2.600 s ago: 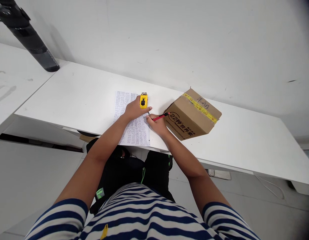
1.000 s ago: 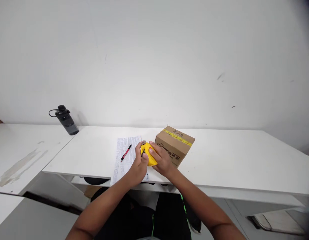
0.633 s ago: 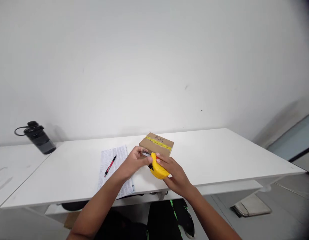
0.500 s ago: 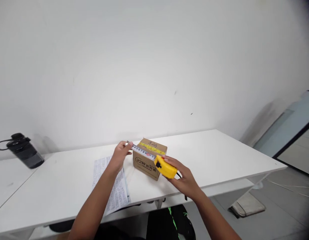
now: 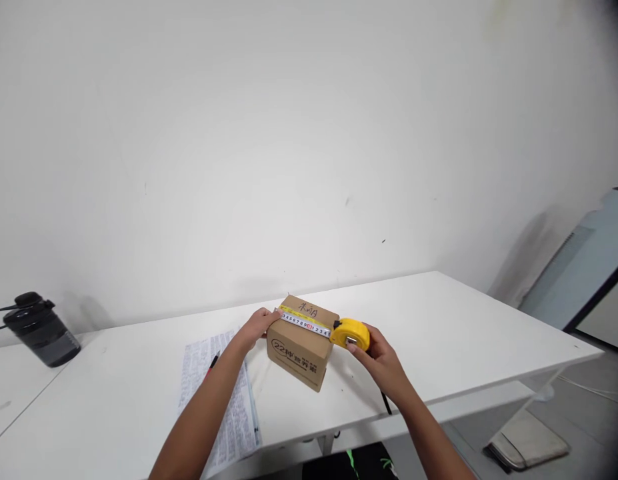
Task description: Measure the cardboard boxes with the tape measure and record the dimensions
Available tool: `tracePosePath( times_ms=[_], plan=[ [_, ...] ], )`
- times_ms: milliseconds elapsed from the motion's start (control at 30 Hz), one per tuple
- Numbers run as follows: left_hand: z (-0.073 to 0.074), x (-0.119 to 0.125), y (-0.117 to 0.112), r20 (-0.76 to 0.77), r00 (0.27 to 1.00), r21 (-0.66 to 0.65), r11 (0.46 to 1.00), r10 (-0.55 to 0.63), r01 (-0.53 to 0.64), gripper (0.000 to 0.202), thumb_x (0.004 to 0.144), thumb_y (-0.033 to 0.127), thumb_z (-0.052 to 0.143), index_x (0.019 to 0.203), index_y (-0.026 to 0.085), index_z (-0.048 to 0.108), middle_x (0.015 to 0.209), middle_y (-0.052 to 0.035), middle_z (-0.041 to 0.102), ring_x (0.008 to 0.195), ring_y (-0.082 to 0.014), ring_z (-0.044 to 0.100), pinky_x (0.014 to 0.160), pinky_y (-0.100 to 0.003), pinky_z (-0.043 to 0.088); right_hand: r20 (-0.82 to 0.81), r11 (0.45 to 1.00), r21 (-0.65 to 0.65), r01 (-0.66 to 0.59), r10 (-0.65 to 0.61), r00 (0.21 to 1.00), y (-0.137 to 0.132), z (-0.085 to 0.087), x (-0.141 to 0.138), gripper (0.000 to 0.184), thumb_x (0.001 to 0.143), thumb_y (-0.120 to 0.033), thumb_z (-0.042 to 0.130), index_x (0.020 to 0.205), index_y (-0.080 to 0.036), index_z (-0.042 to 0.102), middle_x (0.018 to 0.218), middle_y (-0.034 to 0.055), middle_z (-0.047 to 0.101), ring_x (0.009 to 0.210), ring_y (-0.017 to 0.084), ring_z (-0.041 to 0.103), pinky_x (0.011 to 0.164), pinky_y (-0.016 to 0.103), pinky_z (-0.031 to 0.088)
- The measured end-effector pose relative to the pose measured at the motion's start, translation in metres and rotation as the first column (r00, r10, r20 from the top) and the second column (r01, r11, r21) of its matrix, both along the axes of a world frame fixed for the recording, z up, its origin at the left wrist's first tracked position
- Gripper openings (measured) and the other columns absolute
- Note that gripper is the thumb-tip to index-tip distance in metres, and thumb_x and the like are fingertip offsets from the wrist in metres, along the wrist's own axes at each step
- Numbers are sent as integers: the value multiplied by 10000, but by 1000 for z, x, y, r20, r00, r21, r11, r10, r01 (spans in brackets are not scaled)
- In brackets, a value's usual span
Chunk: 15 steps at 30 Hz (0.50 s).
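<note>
A small brown cardboard box [image 5: 299, 357] with black print stands on the white table, yellow tape and handwriting on its top. Across that top lies the pulled-out blade of a tape measure [image 5: 349, 333], numbers facing up. My left hand [image 5: 259, 327] pinches the blade's free end at the box's left edge. The yellow tape measure case sits in my right hand [image 5: 381, 360], just off the box's right edge, its black strap hanging below.
Left of the box lies a printed sheet stack [image 5: 239, 413] with a pen [image 5: 213, 362], partly behind my left forearm. A black bottle [image 5: 43, 330] stands far left. The white table [image 5: 439, 333] backs onto a wall. A tilted panel [image 5: 573, 260] leans at right.
The blade has come down from in front of the box's upper edge onto its top. My right hand has turned the case flatter and moved right. The view has shifted slightly.
</note>
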<state>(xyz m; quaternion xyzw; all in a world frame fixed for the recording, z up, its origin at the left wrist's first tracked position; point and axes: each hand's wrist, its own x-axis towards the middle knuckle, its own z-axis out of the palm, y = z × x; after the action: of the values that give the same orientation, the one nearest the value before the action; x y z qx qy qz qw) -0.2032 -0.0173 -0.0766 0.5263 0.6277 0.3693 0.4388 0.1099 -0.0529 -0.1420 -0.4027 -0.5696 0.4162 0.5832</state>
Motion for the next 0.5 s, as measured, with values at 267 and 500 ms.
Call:
tracePosePath(
  times_ms=[267, 500],
  plan=[
    [-7, -2, -1, 36, 999, 64, 998, 2, -5, 578, 654, 709, 748, 868, 198, 586, 868, -19, 671, 777, -176, 609, 688, -292, 460, 11, 999, -12, -39, 40, 999, -2, -2, -4, 566, 780, -527, 791, 1249, -270, 606, 1179, 89, 735, 1039, 270, 711, 892, 417, 603],
    [2, -2, -13, -68, 989, 269, 957, 130, -107, 384, 703, 573, 728, 703, 203, 624, 834, -47, 711, 832, -227, 635, 781, -349, 474, 16, 1000, -8, -12, 12, 1000, -5, -2, -6, 609, 757, -536, 805, 1262, -263, 603, 1194, 88, 738, 1053, 276, 712, 921, 432, 598]
  ],
)
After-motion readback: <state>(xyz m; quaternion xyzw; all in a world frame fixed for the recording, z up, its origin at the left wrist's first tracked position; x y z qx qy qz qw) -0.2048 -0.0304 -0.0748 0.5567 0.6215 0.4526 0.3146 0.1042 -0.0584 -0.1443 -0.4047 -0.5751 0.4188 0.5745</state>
